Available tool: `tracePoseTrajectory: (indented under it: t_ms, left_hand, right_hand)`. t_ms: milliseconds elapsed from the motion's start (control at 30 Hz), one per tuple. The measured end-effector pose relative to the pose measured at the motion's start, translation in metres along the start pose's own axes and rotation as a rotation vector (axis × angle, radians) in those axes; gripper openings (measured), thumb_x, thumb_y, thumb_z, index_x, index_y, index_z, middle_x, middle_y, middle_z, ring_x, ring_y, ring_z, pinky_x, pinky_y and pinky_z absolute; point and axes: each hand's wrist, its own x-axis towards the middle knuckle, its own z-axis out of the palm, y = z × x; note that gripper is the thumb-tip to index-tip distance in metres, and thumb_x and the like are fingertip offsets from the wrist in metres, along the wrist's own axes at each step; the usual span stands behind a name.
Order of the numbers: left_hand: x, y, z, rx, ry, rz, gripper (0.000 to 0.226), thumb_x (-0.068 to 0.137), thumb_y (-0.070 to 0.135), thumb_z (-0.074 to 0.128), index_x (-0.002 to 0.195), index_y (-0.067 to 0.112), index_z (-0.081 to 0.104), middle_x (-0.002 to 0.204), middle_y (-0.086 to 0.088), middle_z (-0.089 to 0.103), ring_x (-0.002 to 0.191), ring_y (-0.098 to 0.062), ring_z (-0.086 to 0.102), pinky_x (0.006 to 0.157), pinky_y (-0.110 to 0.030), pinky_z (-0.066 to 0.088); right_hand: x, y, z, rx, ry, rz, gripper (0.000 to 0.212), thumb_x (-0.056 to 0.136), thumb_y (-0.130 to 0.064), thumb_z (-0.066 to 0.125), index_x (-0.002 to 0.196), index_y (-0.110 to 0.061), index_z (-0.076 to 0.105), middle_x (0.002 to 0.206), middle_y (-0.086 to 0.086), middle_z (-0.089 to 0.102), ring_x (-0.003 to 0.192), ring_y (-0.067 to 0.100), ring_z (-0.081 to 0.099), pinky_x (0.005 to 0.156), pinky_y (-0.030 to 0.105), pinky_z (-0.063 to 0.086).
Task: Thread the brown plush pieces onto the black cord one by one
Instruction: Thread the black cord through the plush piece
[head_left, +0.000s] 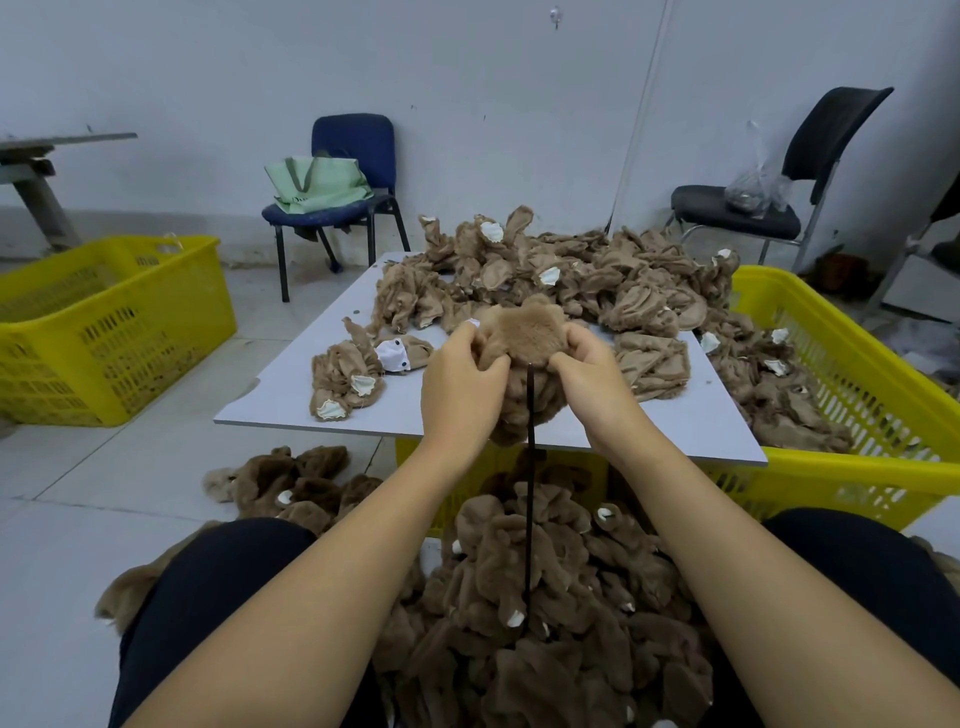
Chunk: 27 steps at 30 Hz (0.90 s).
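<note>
A brown plush piece (524, 332) is held up over the near edge of a grey board (291, 384). My left hand (460, 384) grips its left side and my right hand (589, 374) pinches its right side. A black cord (530, 467) hangs straight down from under the piece, between my hands, to a bunch of threaded plush pieces (540, 587) between my knees. A large pile of loose plush pieces (571, 275) covers the far part of the board. A smaller clump (353, 374) lies at the board's left.
A yellow crate (109, 332) stands on the floor at left and another yellow crate (852, 415) with plush pieces at right. A blue chair (353, 140) with a green bag stands behind, and a black chair (821, 145) at far right. More plush (291, 483) lies on the floor.
</note>
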Motion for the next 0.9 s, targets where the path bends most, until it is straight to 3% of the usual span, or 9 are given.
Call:
tracePoseTrajectory:
  t_ms: [67,233,400,533,600,733,833,900]
  left_hand:
    - [-0.007,0.002,0.002,-0.001,0.012,0.087,0.017,0.087,0.010,0.060,0.078,0.007,0.046,0.071,-0.007,0.048,0.065,-0.027,0.045,0.055,-0.044,0.036]
    - [-0.018,0.003,0.003,0.058,0.028,0.332,0.023,0.088,0.008,0.056,0.079,0.016,0.036,0.073,0.010,0.033,0.066,-0.013,0.028,0.055,-0.024,0.022]
    - [-0.025,-0.003,0.009,0.086,0.063,0.430,0.018,0.086,0.006,0.052,0.083,0.015,0.037,0.084,0.000,0.038,0.070,-0.017,0.032,0.053,-0.024,0.025]
    - [-0.045,-0.015,0.024,0.013,0.067,0.357,0.006,0.090,0.007,0.047,0.085,0.008,0.043,0.088,-0.006,0.042,0.074,-0.021,0.040,0.055,-0.033,0.035]
    - [-0.057,-0.021,0.035,0.007,0.042,0.326,0.009,0.093,0.010,0.043,0.087,0.015,0.038,0.090,0.000,0.040,0.076,-0.015,0.038,0.056,-0.027,0.034]
    - [-0.067,-0.021,0.047,-0.181,-0.022,0.127,0.022,0.097,0.007,0.041,0.086,0.025,0.037,0.085,0.009,0.039,0.074,-0.007,0.039,0.061,-0.019,0.032]
    - [-0.064,-0.016,0.046,-0.355,-0.028,0.017,0.012,0.098,0.006,0.043,0.097,0.016,0.051,0.093,-0.007,0.052,0.083,-0.022,0.051,0.069,-0.038,0.047]
    - [-0.062,-0.011,0.042,-0.388,-0.002,0.053,0.013,0.096,0.008,0.043,0.101,0.015,0.053,0.096,-0.010,0.054,0.087,-0.027,0.054,0.073,-0.039,0.049]
  right_hand:
    - [-0.001,0.001,-0.002,0.009,0.024,-0.049,0.034,0.094,0.008,0.043,0.095,-0.017,0.066,0.082,-0.007,0.074,0.081,0.011,0.072,0.062,0.023,0.055]
    - [-0.009,-0.003,-0.005,0.043,0.039,-0.187,0.036,0.091,0.012,0.044,0.084,-0.019,0.061,0.073,-0.014,0.067,0.072,0.004,0.065,0.059,0.018,0.052]
    - [-0.016,-0.005,-0.006,0.029,0.042,-0.252,0.035,0.087,0.017,0.043,0.076,-0.015,0.052,0.070,-0.005,0.056,0.065,0.015,0.054,0.055,0.027,0.048]
    - [-0.020,-0.005,-0.005,-0.018,0.036,-0.296,0.024,0.090,0.012,0.046,0.082,-0.008,0.055,0.079,0.019,0.057,0.072,0.042,0.053,0.059,0.046,0.049]
    - [-0.022,-0.004,-0.004,-0.054,0.030,-0.318,0.015,0.091,0.012,0.047,0.087,0.000,0.055,0.083,0.027,0.055,0.076,0.049,0.050,0.059,0.053,0.047]
    - [-0.030,-0.009,-0.004,-0.119,0.019,-0.388,0.023,0.085,0.017,0.045,0.086,-0.001,0.059,0.087,0.018,0.060,0.083,0.036,0.057,0.071,0.050,0.051]
    - [-0.035,-0.011,-0.002,-0.205,0.027,-0.494,0.024,0.079,0.021,0.047,0.084,0.000,0.059,0.091,0.014,0.060,0.089,0.030,0.059,0.076,0.047,0.053]
    - [-0.035,-0.013,0.001,-0.243,0.055,-0.576,0.023,0.077,0.020,0.049,0.079,-0.002,0.057,0.089,0.012,0.059,0.088,0.029,0.059,0.074,0.047,0.050]
